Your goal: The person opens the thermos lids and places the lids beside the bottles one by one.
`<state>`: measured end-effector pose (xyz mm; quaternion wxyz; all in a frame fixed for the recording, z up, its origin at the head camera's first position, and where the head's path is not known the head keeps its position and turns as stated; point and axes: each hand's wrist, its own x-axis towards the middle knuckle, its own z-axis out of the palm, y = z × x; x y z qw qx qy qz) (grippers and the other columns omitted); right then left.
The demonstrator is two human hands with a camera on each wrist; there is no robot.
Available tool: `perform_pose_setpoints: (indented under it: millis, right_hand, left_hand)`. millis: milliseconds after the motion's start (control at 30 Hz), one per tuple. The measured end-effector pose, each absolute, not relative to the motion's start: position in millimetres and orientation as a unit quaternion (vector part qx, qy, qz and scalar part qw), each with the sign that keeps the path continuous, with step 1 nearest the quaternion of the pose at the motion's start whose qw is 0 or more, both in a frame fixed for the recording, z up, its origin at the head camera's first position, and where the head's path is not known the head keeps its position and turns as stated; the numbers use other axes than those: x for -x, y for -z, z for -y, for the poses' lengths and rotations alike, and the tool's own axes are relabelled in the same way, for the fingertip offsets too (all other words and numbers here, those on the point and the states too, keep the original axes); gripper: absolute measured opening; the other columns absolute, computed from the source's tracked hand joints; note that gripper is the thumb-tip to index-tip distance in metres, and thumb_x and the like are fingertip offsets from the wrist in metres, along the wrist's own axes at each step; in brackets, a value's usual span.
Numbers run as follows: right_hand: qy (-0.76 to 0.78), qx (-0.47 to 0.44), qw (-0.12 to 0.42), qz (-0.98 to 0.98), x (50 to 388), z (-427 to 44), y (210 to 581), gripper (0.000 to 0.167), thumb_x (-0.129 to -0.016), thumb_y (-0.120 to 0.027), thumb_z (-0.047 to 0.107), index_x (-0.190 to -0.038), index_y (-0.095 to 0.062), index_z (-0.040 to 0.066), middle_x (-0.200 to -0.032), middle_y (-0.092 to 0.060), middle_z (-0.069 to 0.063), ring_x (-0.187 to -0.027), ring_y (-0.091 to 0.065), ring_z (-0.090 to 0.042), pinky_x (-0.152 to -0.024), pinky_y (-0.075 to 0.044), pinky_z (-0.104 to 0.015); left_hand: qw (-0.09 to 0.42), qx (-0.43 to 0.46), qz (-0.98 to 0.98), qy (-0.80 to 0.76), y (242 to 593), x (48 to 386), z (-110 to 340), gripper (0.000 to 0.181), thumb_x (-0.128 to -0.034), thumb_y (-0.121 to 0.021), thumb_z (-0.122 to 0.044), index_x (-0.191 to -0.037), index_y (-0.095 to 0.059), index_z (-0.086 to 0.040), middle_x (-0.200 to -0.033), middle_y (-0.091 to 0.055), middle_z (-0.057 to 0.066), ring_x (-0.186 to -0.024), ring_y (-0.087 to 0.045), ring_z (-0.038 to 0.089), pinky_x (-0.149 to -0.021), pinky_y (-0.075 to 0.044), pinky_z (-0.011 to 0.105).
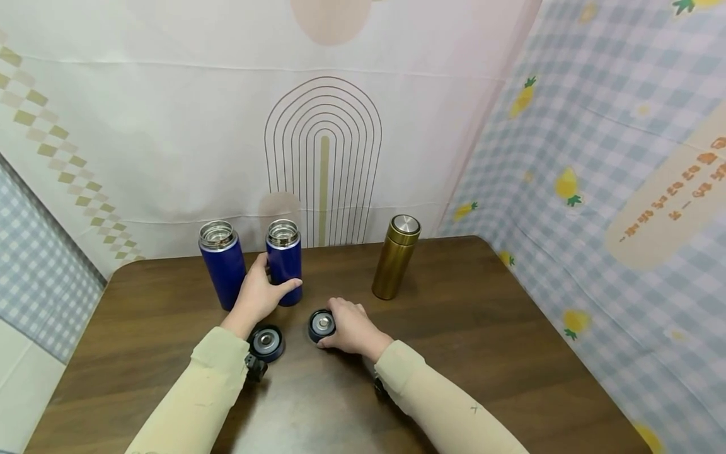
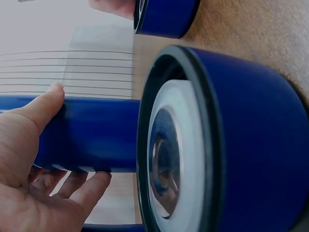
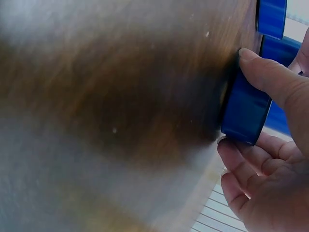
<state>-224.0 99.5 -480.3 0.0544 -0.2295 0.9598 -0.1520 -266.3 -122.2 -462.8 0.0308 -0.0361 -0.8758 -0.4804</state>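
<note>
Two blue thermos flasks without lids stand upright at the back left of the table. My left hand [image 1: 263,294] grips the right-hand blue flask [image 1: 285,258], thumb on one side and fingers on the other. The other blue flask [image 1: 222,268] stands just left of that hand. My right hand [image 1: 353,328] holds a blue lid [image 1: 322,325] by its rim, its inner side facing up, at the table's surface. A second blue lid [image 1: 266,343] lies inner side up beneath my left wrist; in the left wrist view this lid [image 2: 256,145] looms large in front.
A gold thermos flask [image 1: 395,258] with its lid on stands at the back, right of the blue ones. The wooden table [image 1: 482,340] meets a printed cloth backdrop [image 1: 187,145] behind, with a checked cloth [image 1: 567,189] along the right side.
</note>
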Motion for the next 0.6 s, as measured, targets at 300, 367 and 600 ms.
perform_pose_setpoints:
  millis: [300,367,600]
  right_hand:
    - [0.155,0.23,0.05,-0.96,219.4,-94.6,483.0,0.06,-0.07,-0.085,0.044,-0.11,-0.055,0.01,-0.099,-0.057,0.001,-0.092,-0.056,-0.018,-0.08,-0.039,-0.038]
    - [0.154,0.231,0.051,-0.959,218.6,-93.4,483.1,0.06,-0.07,-0.084,0.045,-0.11,-0.055,0.011,-0.1,-0.057,0.001,-0.093,-0.056,-0.018,-0.08,-0.04,-0.038]
    - [0.152,0.218,0.061,-0.962,216.0,-94.1,484.4,0.065,-0.07,-0.083,0.047,-0.116,-0.056,0.01,-0.106,-0.059,-0.001,-0.099,-0.056,-0.02,-0.086,-0.04,-0.04]
  left_hand:
    - [0.035,0.036,0.875,0.481,463.7,265.9,125.9,0.082,-0.0809,-0.077,-0.041,-0.141,-0.033,-0.006,-0.136,-0.047,0.02,-0.119,-0.052,0.038,-0.094,-0.044,0.053]
    - [0.036,0.036,0.875,0.481,463.9,266.1,126.7,0.082,-0.0811,-0.077,-0.04,-0.141,-0.033,-0.005,-0.135,-0.047,0.02,-0.119,-0.052,0.038,-0.094,-0.044,0.053]
    - [0.034,0.038,0.875,0.482,465.4,267.8,122.0,0.081,-0.082,-0.077,-0.038,-0.141,-0.033,-0.005,-0.135,-0.047,0.019,-0.119,-0.051,0.037,-0.095,-0.044,0.053]
